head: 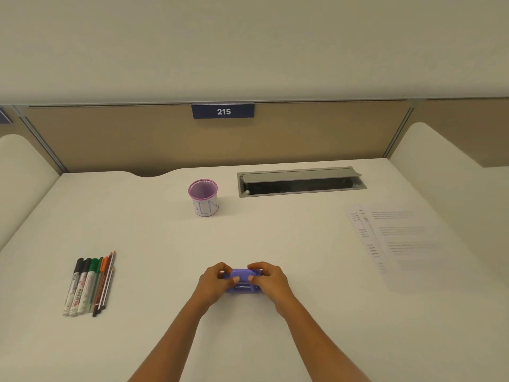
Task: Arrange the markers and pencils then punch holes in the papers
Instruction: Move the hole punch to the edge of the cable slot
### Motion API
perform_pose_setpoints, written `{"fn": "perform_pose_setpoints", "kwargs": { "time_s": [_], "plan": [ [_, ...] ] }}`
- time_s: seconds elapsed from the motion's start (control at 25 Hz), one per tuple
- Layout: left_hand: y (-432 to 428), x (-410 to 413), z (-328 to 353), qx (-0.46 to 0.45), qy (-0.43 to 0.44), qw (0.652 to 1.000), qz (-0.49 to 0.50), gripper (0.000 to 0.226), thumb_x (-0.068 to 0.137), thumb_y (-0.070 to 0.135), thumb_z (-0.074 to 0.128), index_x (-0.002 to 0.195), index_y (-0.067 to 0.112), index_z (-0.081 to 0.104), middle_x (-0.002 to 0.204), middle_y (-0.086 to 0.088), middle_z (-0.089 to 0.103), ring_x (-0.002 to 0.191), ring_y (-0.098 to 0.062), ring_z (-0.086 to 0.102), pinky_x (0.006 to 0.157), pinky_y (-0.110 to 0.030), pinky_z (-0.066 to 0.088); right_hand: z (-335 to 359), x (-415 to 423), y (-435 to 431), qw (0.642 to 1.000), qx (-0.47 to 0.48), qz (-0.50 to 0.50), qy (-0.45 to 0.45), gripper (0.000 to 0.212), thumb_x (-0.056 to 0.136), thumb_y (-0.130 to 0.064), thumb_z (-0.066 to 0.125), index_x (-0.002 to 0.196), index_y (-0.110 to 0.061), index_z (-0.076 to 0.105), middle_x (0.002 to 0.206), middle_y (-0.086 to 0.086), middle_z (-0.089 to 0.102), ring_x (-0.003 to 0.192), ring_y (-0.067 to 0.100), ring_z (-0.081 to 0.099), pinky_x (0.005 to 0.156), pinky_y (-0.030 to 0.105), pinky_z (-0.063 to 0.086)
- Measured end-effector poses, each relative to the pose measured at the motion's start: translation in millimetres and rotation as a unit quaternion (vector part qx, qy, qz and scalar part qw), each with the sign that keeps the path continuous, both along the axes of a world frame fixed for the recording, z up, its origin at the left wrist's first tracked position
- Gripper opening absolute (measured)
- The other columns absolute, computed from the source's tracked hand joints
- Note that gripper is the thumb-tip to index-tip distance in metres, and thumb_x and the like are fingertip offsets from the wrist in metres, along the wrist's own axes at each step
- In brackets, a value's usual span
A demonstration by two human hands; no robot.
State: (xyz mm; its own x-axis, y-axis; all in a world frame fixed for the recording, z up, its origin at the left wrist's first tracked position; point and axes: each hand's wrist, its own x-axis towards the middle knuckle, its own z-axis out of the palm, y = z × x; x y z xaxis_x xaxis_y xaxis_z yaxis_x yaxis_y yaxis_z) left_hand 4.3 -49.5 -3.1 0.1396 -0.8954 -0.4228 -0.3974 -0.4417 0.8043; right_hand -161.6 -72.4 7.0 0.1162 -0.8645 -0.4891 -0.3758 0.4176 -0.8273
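A purple hole punch (242, 279) rests on the white desk near the front middle. My left hand (214, 282) grips its left end and my right hand (271, 281) grips its right end, fingers curled over the top. Several markers and pencils (88, 285) lie side by side in a neat row at the left of the desk. An empty pink mesh pen cup (203, 198) stands upright further back, in the middle. Printed papers (405, 244) lie flat at the right side of the desk.
A grey cable tray (301, 181) with its lid raised is set into the desk (165, 244) at the back right. A tan partition with a blue "215" sign (223, 111) closes the back. White side panels flank the desk left and right.
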Motion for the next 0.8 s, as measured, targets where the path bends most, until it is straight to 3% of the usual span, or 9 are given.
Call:
{"fn": "perform_pose_setpoints", "kwargs": {
  "time_s": [0.12,0.24,0.36,0.48,0.6,0.8],
  "plan": [
    [-14.3,-15.9,4.8,0.009,0.026,0.999,0.037,0.025,0.08,0.029,0.074,0.094,0.015,0.06,0.09,-0.01,0.07,0.079,-0.022,0.063,0.073,-0.032,0.05,0.5,-20.0,-17.8,0.999,0.014,-0.04,0.002,0.054,0.083,-0.015,0.072,0.133,-0.014,0.052,0.126,0.012,0.065,0.107,0.024,0.065,0.088,0.028,0.054],
    [-37.3,-38.5,8.5,0.023,0.015,0.997,0.067,0.045,0.073,0.037,0.079,0.106,0.018,0.056,0.097,-0.009,0.07,0.09,-0.025,0.067,0.084,-0.039,0.056,5.1,-42.5,-41.3,0.996,0.017,-0.084,0.024,0.064,0.081,-0.019,0.076,0.137,-0.003,0.049,0.131,0.012,0.062,0.114,0.026,0.061,0.097,0.032,0.05],
    [-65.7,-65.7,12.2,0.026,-0.007,0.996,0.08,0.05,0.074,0.037,0.078,0.111,0.008,0.063,0.105,-0.01,0.069,0.092,-0.026,0.065,0.087,-0.042,0.055,7.5,-63.9,-66.5,0.993,0.005,-0.117,0.026,0.051,0.08,-0.017,0.077,0.125,0.001,0.061,0.119,0.015,0.067,0.102,0.026,0.062,0.095,0.036,0.051],
    [-96.3,-89.9,14.4,0.008,0.016,0.996,0.092,0.043,0.079,0.033,0.075,0.109,0.002,0.068,0.1,-0.014,0.071,0.085,-0.027,0.064,0.084,-0.041,0.053,5.9,-82.3,-97.4,0.988,-0.015,-0.149,0.036,0.029,0.082,-0.016,0.075,0.098,0.008,0.07,0.099,0.024,0.071,0.081,0.023,0.057,0.084,0.042,0.053],
    [-129.5,-104.9,17.1,0.004,0.025,0.993,0.111,0.047,0.08,0.031,0.074,0.116,0.002,0.065,0.11,-0.015,0.069,0.091,-0.027,0.062,0.088,-0.04,0.051,1.1,-94.6,-135.2,0.987,-0.007,-0.158,0.035,0.031,0.083,-0.021,0.075,0.102,0.003,0.072,0.105,0.019,0.073,0.085,0.026,0.062,0.08,0.033,0.051],
    [-192.0,-114.0,11.3,0.016,0.005,0.993,0.114,0.056,0.082,0.038,0.069,0.128,0.008,0.057,0.126,-0.013,0.063,0.109,-0.03,0.061,0.097,-0.04,0.049,-8.4,-102.8,-202.1,0.987,0.023,-0.146,0.055,0.038,0.085,-0.029,0.073,0.107,0.001,0.07,0.105,0.016,0.071,0.093,0.029,0.067,0.087,0.035,0.055]
  ]
}}
